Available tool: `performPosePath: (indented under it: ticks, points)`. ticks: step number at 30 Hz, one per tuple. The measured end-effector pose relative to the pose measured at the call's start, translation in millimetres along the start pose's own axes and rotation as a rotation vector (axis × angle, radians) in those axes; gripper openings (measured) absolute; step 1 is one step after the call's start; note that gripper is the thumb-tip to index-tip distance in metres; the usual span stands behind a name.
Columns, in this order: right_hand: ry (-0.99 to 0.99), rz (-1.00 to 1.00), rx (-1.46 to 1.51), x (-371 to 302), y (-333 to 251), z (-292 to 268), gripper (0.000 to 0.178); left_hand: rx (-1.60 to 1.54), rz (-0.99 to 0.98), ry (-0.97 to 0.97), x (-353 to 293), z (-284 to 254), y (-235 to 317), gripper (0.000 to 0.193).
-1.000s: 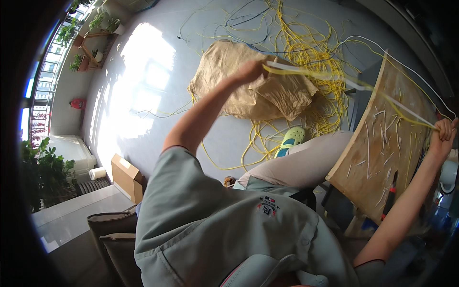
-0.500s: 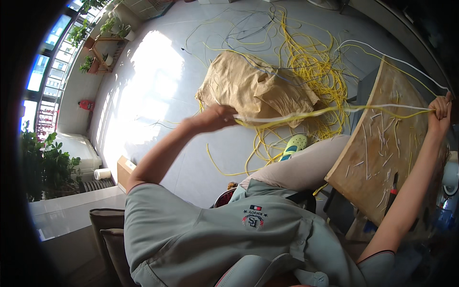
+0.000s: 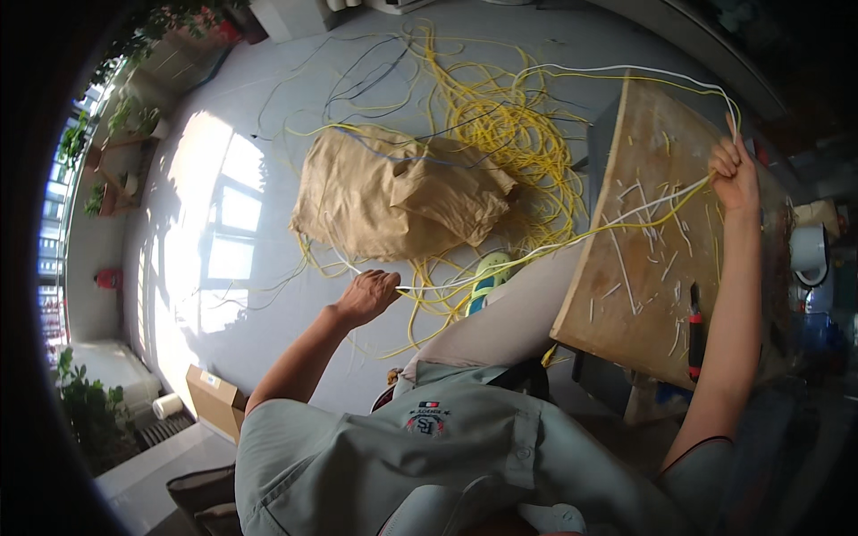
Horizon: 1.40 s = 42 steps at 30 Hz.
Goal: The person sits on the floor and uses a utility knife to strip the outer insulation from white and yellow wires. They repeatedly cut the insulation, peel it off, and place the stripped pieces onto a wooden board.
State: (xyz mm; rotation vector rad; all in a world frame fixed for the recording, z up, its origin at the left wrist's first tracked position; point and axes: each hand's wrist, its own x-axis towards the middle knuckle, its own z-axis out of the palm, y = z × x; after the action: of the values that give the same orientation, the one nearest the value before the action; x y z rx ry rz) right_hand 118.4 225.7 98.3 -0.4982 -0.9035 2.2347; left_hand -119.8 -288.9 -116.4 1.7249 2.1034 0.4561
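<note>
My left hand [image 3: 367, 297] is closed around a white cable [image 3: 684, 194] and a yellow cable [image 3: 677, 207], low in front of the brown sack. The two cables run together, sagging slightly, across my leg and over a wooden board to the right. There my right hand [image 3: 735, 174] grips them, raised above the board's far right side. Past that hand they loop up and back left toward the tangled yellow cable pile [image 3: 514, 116] on the floor. A short white end sticks out behind my left hand.
The crumpled brown sack [image 3: 393, 192] lies on the floor beside the pile. On the wooden board [image 3: 657, 308] are several white offcuts and a red-and-black-handled tool [image 3: 695, 335]. A white mug [image 3: 809, 255] stands at the right; a cardboard box [image 3: 214, 399] at the lower left.
My left hand has come down and nearer my body in the view, still gripping the cables. The cable span now sags and slopes up to the right. The whole view has shifted.
</note>
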Motion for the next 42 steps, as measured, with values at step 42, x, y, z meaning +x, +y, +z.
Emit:
performPosePath:
  ticks: [42]
  points:
    - [-0.204, 0.327, -1.263, -74.4, 327.9, 21.1, 0.033, -0.513, 0.314, 0.253, 239.2, -135.4, 183.0, 0.048]
